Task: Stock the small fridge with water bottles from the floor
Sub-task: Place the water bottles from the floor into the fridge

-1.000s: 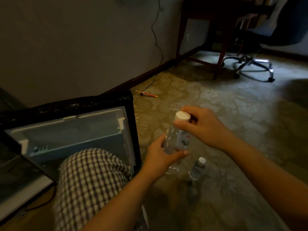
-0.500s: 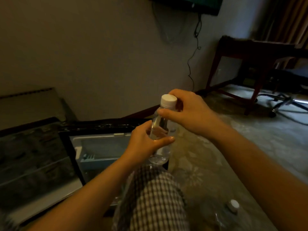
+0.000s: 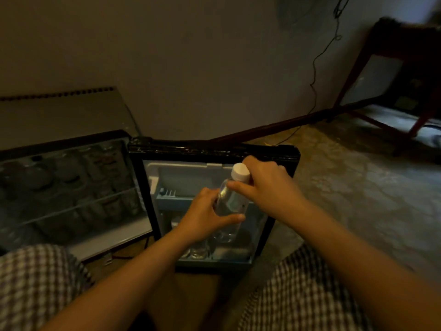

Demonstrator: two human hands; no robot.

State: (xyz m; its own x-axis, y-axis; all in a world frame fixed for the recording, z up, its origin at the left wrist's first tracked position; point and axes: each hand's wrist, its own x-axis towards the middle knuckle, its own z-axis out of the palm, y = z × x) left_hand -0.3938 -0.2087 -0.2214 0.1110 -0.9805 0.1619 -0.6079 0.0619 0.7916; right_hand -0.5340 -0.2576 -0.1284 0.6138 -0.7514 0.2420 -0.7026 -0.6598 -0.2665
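dim carpeted floor, open fridge (image 3: 214, 161); both hands clasp water bottle (image 3: 230, 199) before it

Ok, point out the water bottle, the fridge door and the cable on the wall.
water bottle (image 3: 230, 201): head view, clear body below the cap.
fridge door (image 3: 214, 150): head view, dark top edge.
cable (image 3: 314, 75): head view, hanging stretch against the wall.

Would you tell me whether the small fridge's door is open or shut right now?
Open. The fridge door is swung wide, showing its pale inner shelves, and the fridge interior beside it is exposed.
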